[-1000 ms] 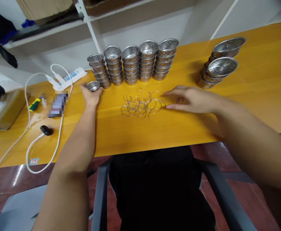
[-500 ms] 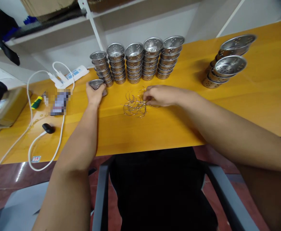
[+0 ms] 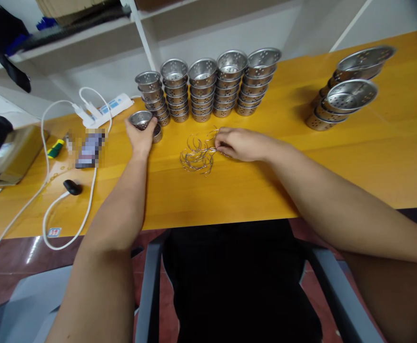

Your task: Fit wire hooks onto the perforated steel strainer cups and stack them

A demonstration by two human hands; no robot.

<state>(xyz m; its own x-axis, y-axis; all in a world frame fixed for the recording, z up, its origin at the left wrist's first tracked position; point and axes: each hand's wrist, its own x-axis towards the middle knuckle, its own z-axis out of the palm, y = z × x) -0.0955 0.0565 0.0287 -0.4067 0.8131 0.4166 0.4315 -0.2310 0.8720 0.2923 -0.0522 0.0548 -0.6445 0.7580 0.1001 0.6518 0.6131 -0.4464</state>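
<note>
My left hand [image 3: 140, 138] is wrapped round a perforated metal cup [image 3: 140, 118] at the near side of the leftmost stack. Just right of that hand, the lower part of another perforated cup [image 3: 157, 134] shows, partly covered by my fingers. My right hand [image 3: 239, 144] is closed in a pinch at the right side of a tangle of thin curved metal wires [image 3: 197, 159] on the table. Its fingertips grip wire ends there; how many wires they hold I cannot tell.
Several stacks of perforated cups [image 3: 202, 90] stand along the back. Two more stacks [image 3: 332, 107] lean at the right. On the left lie a power strip [image 3: 114, 107] with white cables, a phone [image 3: 90, 148], a black mouse-like object [image 3: 73, 187] and a green-yellow tool [image 3: 55, 149].
The cup in my left hand is raised slightly, and more of the cup below it shows. My right fingers have closed tighter at the wires, and the tangle has shifted a little left.
</note>
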